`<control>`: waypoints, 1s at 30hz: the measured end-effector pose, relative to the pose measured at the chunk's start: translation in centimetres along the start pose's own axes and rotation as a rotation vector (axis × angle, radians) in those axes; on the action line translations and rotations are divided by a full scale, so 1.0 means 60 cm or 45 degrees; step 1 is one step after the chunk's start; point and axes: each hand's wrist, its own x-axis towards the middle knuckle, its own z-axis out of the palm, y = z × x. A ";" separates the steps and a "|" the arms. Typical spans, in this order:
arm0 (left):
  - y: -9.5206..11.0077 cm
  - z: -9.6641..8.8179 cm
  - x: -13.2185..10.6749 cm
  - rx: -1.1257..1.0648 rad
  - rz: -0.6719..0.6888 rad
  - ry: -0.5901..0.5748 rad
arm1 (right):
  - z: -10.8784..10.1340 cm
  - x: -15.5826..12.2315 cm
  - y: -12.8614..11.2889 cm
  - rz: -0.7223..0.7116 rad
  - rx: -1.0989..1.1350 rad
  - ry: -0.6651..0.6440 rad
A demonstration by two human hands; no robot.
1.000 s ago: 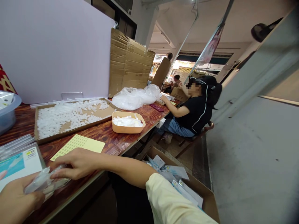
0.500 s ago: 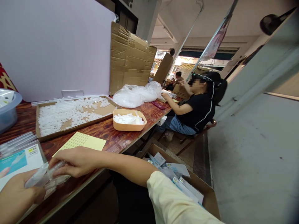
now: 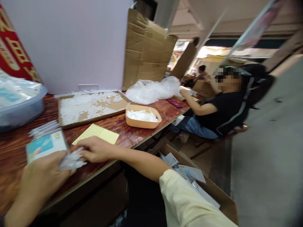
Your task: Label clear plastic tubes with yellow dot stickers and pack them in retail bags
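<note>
My left hand (image 3: 44, 173) is closed around a cluster of translucent plastic pieces (image 3: 72, 160) over the table's front edge. My right hand (image 3: 96, 149) pinches the far side of that cluster; the exact shape of the pieces is blurred. Beyond my left hand is a white-and-teal printed pack (image 3: 58, 142), partly covered by the hand; I cannot tell whether it is held or resting. Several clear tubes (image 3: 44, 128) lie just behind the pack. A yellow sticker sheet (image 3: 104, 133) with rows of small marks lies beyond my right hand.
A cardboard tray (image 3: 93, 121) bears many translucent pieces. Beside it stands an orange tub (image 3: 143, 123) with white pieces; behind lie plastic bags (image 3: 151, 91). A blue basin (image 3: 21, 116) is at left. A carton (image 3: 220, 186) of packs stands below right. Another person (image 3: 227, 107) sits farther along.
The view has swung left, so the table's things appear farther right. Both hands remain on the plastic pieces, and more of the printed pack shows.
</note>
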 end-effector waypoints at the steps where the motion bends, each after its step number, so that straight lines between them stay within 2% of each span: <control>1: 0.013 -0.008 -0.003 0.107 0.036 -0.006 | 0.002 -0.002 0.001 0.028 0.086 0.050; 4: 0.040 -0.019 0.000 0.169 0.006 -0.105 | 0.002 -0.006 0.003 0.135 0.341 0.271; 6: 0.043 -0.020 0.007 0.154 -0.051 -0.107 | -0.006 -0.007 0.003 0.158 0.433 0.375; 12: 0.037 -0.023 0.003 0.227 -0.131 0.050 | -0.018 -0.015 -0.022 0.076 0.197 0.471; 15: 0.042 -0.024 -0.001 0.330 -0.110 0.127 | -0.008 -0.016 -0.030 0.149 0.222 0.548; 19: 0.052 -0.018 0.001 0.426 -0.059 0.186 | 0.003 -0.012 -0.028 0.257 0.314 0.469; 23: 0.064 -0.011 0.002 0.505 -0.019 0.236 | 0.008 -0.009 -0.024 0.284 0.322 0.430; 27: 0.068 -0.006 0.002 0.548 -0.004 0.271 | 0.007 -0.009 -0.021 0.197 0.093 0.425; 30: 0.065 -0.003 0.003 0.528 -0.006 0.297 | 0.007 -0.009 -0.020 0.168 0.126 0.445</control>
